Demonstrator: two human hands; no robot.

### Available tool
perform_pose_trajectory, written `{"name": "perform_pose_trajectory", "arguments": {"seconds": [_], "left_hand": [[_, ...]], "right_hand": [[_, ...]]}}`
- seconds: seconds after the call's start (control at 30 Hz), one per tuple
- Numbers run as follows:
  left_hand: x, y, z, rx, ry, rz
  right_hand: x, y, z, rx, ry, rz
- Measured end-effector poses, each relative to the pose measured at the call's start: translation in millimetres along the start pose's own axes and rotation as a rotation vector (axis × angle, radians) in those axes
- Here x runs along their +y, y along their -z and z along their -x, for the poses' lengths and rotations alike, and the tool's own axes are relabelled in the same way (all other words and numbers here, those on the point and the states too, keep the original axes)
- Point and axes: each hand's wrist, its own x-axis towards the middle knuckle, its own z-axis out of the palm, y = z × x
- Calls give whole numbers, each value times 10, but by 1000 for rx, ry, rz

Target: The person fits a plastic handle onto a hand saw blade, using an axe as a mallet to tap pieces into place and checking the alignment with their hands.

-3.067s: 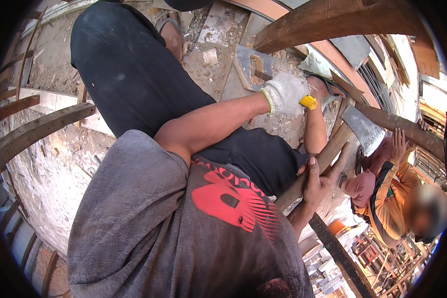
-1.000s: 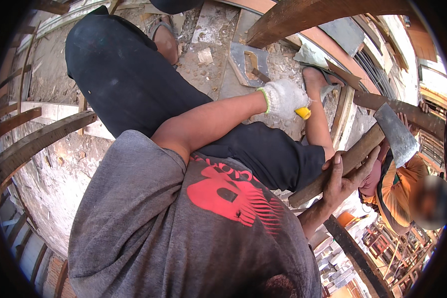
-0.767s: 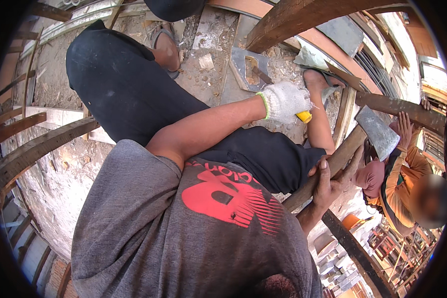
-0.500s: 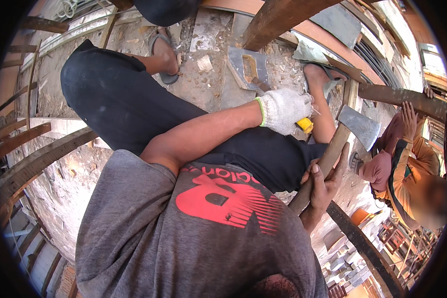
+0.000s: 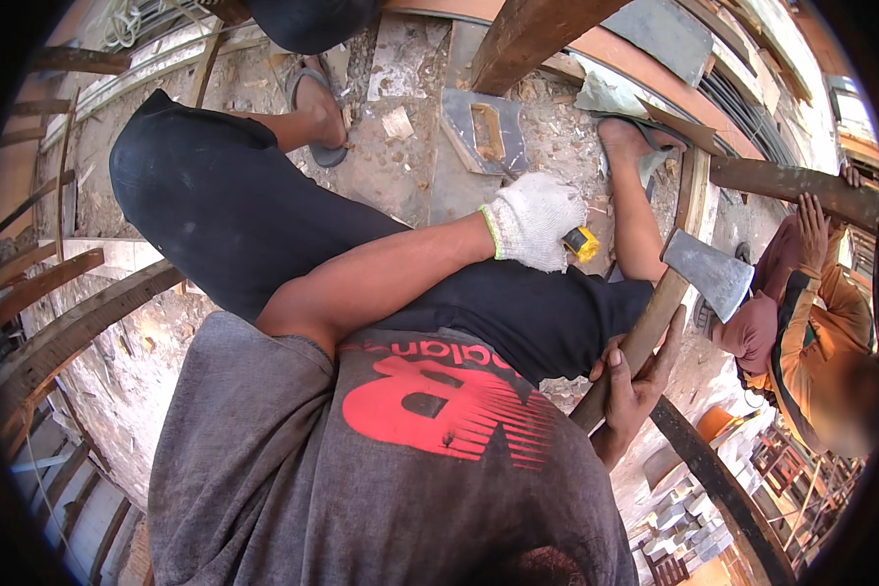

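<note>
Wearing red-lettered shirt (image 5: 400,488), holding axe (image 5: 653,313)

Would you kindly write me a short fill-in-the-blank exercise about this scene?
1. The left hand wears a glove coloured ____.
2. The visible end of the tool it holds is mostly ____.
3. The right hand grips the axe by its handle, made of ____.
4. The print on the grey shirt is ____.

Missing words: white; yellow; wood; red.

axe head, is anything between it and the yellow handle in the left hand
The bare right shin shows between the axe head and the yellow handle in the gloved left hand; whether it lies below the gap, this view can't settle.
</note>
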Motion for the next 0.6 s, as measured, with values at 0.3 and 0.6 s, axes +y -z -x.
{"name": "perform_pose_trajectory", "arguments": {"seconds": [0.3, 0.6], "left_hand": [[-149, -64, 219, 373, -118, 74], [-227, -41, 342, 350, -182, 92]], "right_hand": [[63, -41, 215, 172, 327, 150], [479, -61, 89, -441, 495, 805]]}}
